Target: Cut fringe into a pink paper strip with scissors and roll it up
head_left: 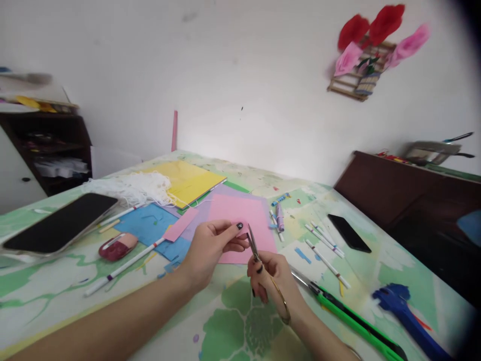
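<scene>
Small pink paper piece (244, 227): located at the left fingertips, above the larger pink paper sheet (233, 205); outline partly hidden by the fingers.
Handling (judged): very light, thin and flexible; likely to bend or tear under pull. Grip by a flat margin, near the cut edge, fingertips clear of the blades.
Left hand (210, 248): thumb and forefinger closed in a pinch on the paper piece; remaining fingers curled beneath.
Right hand (276, 273): partly closed around the handles of the metal scissors (253, 244); blades point upward at the paper's edge. Exact blade opening cannot be told.
Scissors handling (judged): rigid, light, smooth; hold by the handles.
Work surface: table under a green, white and yellow patterned cloth (184, 333). A green-and-black utility knife (355, 321) lies beside the right forearm, blade exposed.
Room: pale wall (225, 65) behind the table; wooden wall rack (347, 90) with red and pink flowers (387, 22), upper right.
</scene>
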A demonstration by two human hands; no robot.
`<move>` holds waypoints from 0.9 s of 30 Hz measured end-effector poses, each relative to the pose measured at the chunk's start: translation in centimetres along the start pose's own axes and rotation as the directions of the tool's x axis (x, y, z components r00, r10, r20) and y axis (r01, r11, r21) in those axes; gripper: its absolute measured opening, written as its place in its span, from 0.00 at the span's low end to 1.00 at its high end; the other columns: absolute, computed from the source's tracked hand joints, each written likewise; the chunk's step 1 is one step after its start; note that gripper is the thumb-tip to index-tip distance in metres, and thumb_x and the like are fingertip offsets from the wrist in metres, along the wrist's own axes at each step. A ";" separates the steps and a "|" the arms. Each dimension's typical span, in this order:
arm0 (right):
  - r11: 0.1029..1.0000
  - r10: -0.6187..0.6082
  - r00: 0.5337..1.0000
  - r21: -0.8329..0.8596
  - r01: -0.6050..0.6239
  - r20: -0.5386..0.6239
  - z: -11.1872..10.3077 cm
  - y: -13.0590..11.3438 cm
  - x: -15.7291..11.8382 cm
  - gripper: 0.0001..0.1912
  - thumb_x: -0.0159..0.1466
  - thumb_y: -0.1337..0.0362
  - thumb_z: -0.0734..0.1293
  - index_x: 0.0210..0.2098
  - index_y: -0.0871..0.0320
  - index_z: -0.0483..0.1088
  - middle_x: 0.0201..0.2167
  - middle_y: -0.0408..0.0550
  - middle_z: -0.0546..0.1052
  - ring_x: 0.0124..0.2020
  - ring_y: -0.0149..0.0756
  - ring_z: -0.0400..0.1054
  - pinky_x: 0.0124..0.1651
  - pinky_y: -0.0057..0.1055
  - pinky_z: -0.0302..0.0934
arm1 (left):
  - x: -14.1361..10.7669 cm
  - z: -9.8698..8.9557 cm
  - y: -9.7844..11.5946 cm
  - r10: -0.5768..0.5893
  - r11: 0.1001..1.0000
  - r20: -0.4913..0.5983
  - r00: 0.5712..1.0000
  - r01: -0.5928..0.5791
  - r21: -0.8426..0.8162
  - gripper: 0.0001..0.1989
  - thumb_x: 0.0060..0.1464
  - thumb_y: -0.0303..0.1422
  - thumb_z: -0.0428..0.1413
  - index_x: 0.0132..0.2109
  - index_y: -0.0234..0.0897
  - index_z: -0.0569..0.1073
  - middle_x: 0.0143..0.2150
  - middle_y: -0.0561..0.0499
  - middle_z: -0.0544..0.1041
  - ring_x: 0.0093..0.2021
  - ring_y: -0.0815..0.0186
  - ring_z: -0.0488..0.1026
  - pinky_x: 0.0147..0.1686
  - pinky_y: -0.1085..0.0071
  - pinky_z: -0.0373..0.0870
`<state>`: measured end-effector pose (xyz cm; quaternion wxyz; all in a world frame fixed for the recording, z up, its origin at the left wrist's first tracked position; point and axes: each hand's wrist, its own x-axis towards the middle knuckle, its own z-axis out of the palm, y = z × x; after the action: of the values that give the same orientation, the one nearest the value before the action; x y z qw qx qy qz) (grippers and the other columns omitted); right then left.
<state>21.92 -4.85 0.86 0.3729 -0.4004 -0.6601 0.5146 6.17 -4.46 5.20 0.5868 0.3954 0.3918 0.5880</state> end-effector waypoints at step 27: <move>0.969 -0.239 0.968 0.046 0.243 -0.069 -0.8 -7.4 3.9 0.24 0.55 0.45 0.67 0.22 0.60 0.63 0.11 0.42 0.69 0.09 0.25 0.58 0.11 0.20 0.50 | 3.5 1.5 7.9 0.291 0.928 0.331 0.898 -0.349 0.133 0.07 0.50 0.31 0.60 0.28 0.31 0.78 0.22 0.50 0.77 0.24 0.69 0.75 0.24 0.77 0.72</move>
<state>20.04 -2.06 8.55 0.4639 -0.3230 -0.6777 0.4703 4.61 -0.99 13.11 0.4949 0.5944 0.2798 0.5688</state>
